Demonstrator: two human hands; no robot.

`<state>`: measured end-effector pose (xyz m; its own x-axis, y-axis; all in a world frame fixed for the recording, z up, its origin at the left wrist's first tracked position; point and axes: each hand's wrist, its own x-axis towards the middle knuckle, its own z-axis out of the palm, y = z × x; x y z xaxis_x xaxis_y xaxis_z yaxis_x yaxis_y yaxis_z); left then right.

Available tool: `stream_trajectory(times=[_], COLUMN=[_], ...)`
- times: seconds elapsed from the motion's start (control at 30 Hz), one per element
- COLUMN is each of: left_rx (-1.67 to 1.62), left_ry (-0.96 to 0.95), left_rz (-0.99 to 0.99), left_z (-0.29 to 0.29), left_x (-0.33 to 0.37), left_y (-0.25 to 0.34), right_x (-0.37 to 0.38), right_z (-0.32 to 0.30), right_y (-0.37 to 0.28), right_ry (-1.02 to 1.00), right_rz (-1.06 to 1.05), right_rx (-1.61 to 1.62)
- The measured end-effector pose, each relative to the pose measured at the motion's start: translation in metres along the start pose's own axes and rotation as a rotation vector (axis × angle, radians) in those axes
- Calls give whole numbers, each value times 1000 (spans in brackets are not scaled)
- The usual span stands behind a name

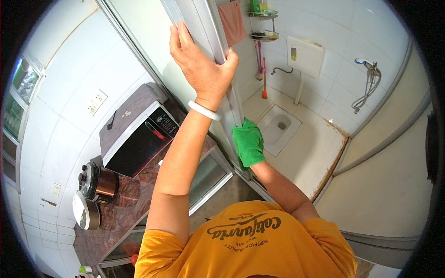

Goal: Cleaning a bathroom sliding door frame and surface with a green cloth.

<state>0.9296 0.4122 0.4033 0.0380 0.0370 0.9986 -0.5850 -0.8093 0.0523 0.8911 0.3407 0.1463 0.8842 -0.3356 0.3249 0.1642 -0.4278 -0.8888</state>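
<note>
My left hand (202,76) grips the silver-grey door frame (206,21) high up, with its thumb on the right side and its fingers on the left. A white bangle (204,110) circles that wrist. Lower on the same frame, my right hand (261,169) presses a green cloth (248,141) against the edge. The cloth covers the fingers, so only the wrist end shows. Left of the frame is a pale door panel (160,46).
At left, a microwave (143,139), a pressure cooker (99,183) and a white-lidded appliance (86,211) stand on a reddish counter (123,208). Right of the frame, a squat toilet (278,129) is set in the tiled floor, with a hand shower (368,74) on the wall.
</note>
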Motion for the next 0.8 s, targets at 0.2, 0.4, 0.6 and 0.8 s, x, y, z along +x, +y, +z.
stream_trajectory(times=[0.2,0.4,0.6,0.8], left_rx=[7,9,2,8], left_ry=[2,-12,1,-7], left_rz=[-13,-29,-16,-18], left_z=[-2,-1,-2,0], left_x=[-2,-1,-2,-1], left_y=[-3,2,-1,2], right_x=[2,2,3,6], right_z=[-18,7,-7,8], right_y=[-25,7,-14,17], right_ry=[-365,-95,-148,-173], right_rz=[316,40,59,117], right_rx=[162,30,-5,50])
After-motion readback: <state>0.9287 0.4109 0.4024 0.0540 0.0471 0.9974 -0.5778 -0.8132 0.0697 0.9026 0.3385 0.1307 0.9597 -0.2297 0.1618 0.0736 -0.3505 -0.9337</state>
